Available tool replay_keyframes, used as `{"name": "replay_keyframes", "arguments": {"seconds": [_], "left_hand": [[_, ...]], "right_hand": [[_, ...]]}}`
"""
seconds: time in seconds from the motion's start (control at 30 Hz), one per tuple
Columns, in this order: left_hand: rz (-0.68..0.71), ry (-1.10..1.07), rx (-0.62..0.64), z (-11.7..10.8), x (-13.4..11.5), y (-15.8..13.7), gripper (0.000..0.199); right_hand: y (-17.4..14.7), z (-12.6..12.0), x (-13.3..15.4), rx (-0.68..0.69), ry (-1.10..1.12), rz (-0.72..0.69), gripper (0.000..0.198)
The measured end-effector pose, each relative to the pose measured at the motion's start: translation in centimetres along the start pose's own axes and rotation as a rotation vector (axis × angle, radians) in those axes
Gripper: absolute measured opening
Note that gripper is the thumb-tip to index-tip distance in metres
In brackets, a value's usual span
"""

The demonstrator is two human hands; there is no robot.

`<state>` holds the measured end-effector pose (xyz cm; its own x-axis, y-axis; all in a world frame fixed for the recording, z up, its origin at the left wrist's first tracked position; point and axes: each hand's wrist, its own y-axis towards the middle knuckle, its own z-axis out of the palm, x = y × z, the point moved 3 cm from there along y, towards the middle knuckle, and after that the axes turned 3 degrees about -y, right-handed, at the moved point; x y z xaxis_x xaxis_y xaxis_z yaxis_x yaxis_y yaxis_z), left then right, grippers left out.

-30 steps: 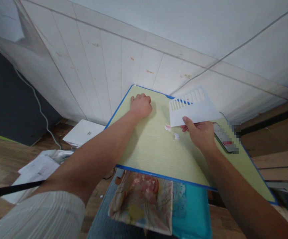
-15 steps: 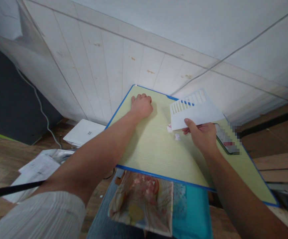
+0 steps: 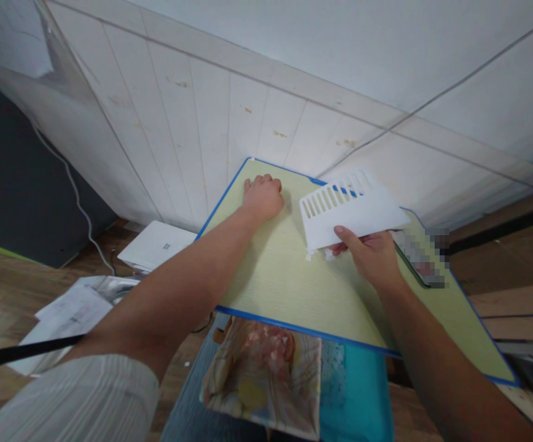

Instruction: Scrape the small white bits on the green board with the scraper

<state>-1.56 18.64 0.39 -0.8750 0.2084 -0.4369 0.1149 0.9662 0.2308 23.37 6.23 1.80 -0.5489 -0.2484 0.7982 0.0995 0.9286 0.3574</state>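
My right hand (image 3: pixel 370 255) pinches a white sheet of paper with cut-out slots (image 3: pixel 354 221) by its near edge, thumb on top and fingers beneath. A row of narrow openings runs along the sheet's far side. Small white paper scraps (image 3: pixel 329 254) lie on the yellow-green board with a blue rim (image 3: pixel 285 276), just under the sheet's near left corner. My left hand (image 3: pixel 263 197) rests palm down near the board's far left corner. Its fingers are curled, and what lies under them is hidden. A phone (image 3: pixel 420 261), partly pixelated, lies right of my right hand.
Below the board's front edge are a patterned cloth bag (image 3: pixel 266 387) and a turquoise tray or box (image 3: pixel 363 393). A white box (image 3: pixel 156 245) and papers (image 3: pixel 73 307) lie on the floor at left. The panelled wall (image 3: pixel 202 123) stands right behind the board; a cable crosses it.
My right hand has shifted slightly left, carrying the slotted paper left and a little toward me. My left hand has stayed in place.
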Motion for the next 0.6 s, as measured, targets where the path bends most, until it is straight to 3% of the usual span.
{"name": "replay_keyframes", "arguments": {"seconds": [0.2, 0.37, 0.6], "left_hand": [[0.004, 0.01, 0.002, -0.1, -0.2, -0.1, 0.05], [0.001, 0.007, -0.001, 0.0, -0.1, -0.1, 0.049], [-0.002, -0.007, -0.003, 0.0, -0.1, 0.0, 0.051]], "right_hand": [[-0.5, -1.6, -0.1, -0.122, 0.058, 0.004, 0.046], [-1.1, -0.8, 0.1, 0.018, 0.021, 0.015, 0.05], [-1.1, 0.3, -0.1, -0.003, 0.006, 0.044, 0.051]]}}
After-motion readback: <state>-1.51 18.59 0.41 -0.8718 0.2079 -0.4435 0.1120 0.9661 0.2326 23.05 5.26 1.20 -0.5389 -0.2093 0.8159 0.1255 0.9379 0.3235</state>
